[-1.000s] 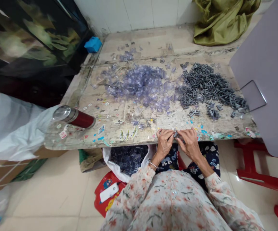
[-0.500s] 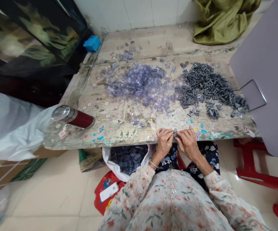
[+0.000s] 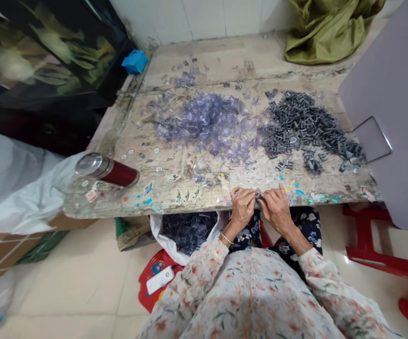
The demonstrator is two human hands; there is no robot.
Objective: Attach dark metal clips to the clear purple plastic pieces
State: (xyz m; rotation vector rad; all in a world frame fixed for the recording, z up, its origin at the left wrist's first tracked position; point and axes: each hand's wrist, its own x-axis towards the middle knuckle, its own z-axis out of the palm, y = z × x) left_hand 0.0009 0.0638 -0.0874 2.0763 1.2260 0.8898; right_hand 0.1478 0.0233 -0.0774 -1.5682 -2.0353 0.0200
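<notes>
At the front edge of the worn table [image 3: 175, 49], my left hand [image 3: 242, 207] and my right hand [image 3: 276, 209] meet. Between their fingertips they pinch a small dark grey plastic piece [image 3: 258, 194], mostly covered by the fingers. Whether a clear part is joined to it I cannot tell. Beyond my hands, to the left, lies a heap of clear purplish plastic pieces [image 3: 207, 120]. A pile of dark grey plastic pieces [image 3: 302, 122] spreads to the right, with a few strays in front of it.
A red flask [image 3: 119, 173] lies at the table's left. Below the edge, a white sack [image 3: 157, 230] holds many dark pieces. A phone [image 3: 159, 280] rests on a red stool [image 3: 147, 296]. A grey panel [image 3: 383, 94] stands at right; an olive cloth [image 3: 316, 42] lies behind.
Both hands stay together at the table edge, still pinching the small grey piece. It seems slightly turned between the fingertips. The view has shifted a little.
</notes>
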